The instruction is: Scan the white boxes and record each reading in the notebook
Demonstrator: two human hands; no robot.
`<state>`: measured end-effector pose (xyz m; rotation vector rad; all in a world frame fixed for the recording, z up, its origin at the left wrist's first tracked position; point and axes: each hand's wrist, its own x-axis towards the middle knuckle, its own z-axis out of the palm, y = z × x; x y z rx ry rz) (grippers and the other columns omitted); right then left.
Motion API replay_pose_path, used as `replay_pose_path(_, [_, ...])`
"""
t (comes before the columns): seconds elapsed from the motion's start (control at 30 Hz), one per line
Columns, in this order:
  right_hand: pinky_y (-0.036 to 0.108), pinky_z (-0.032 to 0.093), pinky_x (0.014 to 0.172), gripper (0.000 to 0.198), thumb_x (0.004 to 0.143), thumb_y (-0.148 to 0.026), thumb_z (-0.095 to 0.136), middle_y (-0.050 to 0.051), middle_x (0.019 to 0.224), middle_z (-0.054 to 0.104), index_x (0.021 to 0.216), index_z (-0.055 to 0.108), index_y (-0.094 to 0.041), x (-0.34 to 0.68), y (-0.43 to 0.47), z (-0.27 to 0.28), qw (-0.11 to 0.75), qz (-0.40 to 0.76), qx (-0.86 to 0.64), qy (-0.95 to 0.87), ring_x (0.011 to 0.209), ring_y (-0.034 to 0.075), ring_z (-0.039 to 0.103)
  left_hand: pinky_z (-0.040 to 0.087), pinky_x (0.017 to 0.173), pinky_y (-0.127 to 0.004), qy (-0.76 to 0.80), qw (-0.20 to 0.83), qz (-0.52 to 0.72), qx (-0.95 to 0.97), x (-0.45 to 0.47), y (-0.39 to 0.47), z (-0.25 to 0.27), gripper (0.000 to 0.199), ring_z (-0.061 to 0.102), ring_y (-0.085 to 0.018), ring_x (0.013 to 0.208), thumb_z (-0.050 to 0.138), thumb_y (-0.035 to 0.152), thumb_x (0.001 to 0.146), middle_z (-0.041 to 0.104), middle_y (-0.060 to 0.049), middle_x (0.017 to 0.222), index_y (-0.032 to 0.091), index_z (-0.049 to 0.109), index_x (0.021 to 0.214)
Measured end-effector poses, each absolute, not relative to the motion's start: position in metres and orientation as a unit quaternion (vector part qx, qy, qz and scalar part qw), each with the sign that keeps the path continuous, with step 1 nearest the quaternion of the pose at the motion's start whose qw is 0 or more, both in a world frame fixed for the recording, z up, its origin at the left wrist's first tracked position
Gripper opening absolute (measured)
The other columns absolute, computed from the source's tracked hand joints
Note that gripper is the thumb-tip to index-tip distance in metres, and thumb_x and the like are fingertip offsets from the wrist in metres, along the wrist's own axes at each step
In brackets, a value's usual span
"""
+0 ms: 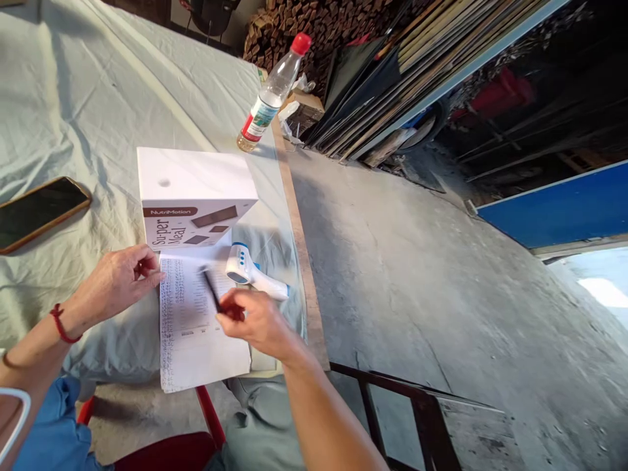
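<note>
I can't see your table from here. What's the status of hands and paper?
Left hand pinning the sheet's left edge. Right hand holding a dark pen over it. Thermometer lying on the top right corner, white box just behind.

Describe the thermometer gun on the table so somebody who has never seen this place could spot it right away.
Start at the cloth-covered table and find the white box printed "Super Meal" near its right edge. Just in front of the box, beside the sheet of paper and above the right hand, lies the thermometer. It is the only white, pistol-shaped thing with blue trim.
</note>
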<state>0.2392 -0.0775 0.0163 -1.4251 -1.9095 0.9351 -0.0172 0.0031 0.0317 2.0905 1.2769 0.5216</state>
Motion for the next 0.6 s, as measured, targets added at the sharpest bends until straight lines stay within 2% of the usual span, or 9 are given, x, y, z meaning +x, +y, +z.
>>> replay_pose_path(0.07, [0.022, 0.045, 0.053, 0.002, 0.076, -0.021, 0.062, -0.002, 0.064, 0.064, 0.074, 0.061, -0.020, 0.232, -0.076, 0.012, 0.365, 0.406, -0.554, -0.629, 0.055, 0.012, 0.058, 0.041, 0.059, -0.026, 0.448, 0.345, 0.166, 0.808, -0.016, 0.001, 0.028, 0.018, 0.053, -0.012, 0.058, 0.057, 0.037, 0.083, 0.056, 0.003, 0.066, 0.019, 0.062, 0.085])
replay_pose_path(0.2, [0.023, 0.049, 0.053, 0.008, 0.078, -0.026, 0.057, -0.001, 0.066, 0.066, 0.081, 0.063, -0.021, 0.202, -0.080, -0.005, 0.418, 0.447, -0.542, -0.576, 0.056, 0.013, 0.061, 0.037, 0.058, -0.026, 0.435, 0.317, 0.038, 0.842, -0.006, -0.005, 0.023, 0.016, 0.056, -0.015, 0.062, 0.062, 0.028, 0.079, 0.058, 0.003, 0.068, 0.021, 0.065, 0.093])
replay_pose_path(0.3, [0.023, 0.051, 0.057, 0.011, 0.079, -0.027, 0.056, -0.001, 0.066, 0.067, 0.081, 0.064, -0.021, 0.186, -0.084, -0.015, 0.431, 0.392, -0.549, -0.599, 0.056, 0.012, 0.060, 0.036, 0.058, -0.026, 0.451, 0.286, -0.023, 0.845, 0.000, -0.009, 0.024, 0.020, 0.059, -0.017, 0.066, 0.063, 0.027, 0.080, 0.061, 0.003, 0.072, 0.021, 0.064, 0.100])
replay_pose_path(0.4, [0.022, 0.048, 0.054, 0.007, 0.077, -0.026, 0.057, -0.004, 0.058, 0.060, 0.072, 0.058, -0.022, 0.181, -0.086, -0.022, 0.438, 0.336, -0.561, -0.617, 0.050, 0.011, 0.053, 0.038, 0.059, -0.026, 0.453, 0.280, -0.039, 0.845, 0.001, -0.010, 0.027, 0.020, 0.061, -0.018, 0.068, 0.062, 0.027, 0.081, 0.062, 0.002, 0.075, 0.022, 0.063, 0.101])
replay_pose_path(0.6, [0.022, 0.045, 0.053, 0.012, 0.083, -0.026, 0.054, -0.004, 0.060, 0.058, 0.072, 0.055, -0.022, 0.184, -0.085, -0.027, 0.446, 0.312, -0.531, -0.649, 0.051, 0.011, 0.051, 0.039, 0.060, -0.027, 0.451, 0.283, -0.041, 0.846, 0.001, -0.009, 0.028, 0.019, 0.063, -0.019, 0.070, 0.062, 0.026, 0.081, 0.063, 0.001, 0.076, 0.022, 0.061, 0.100])
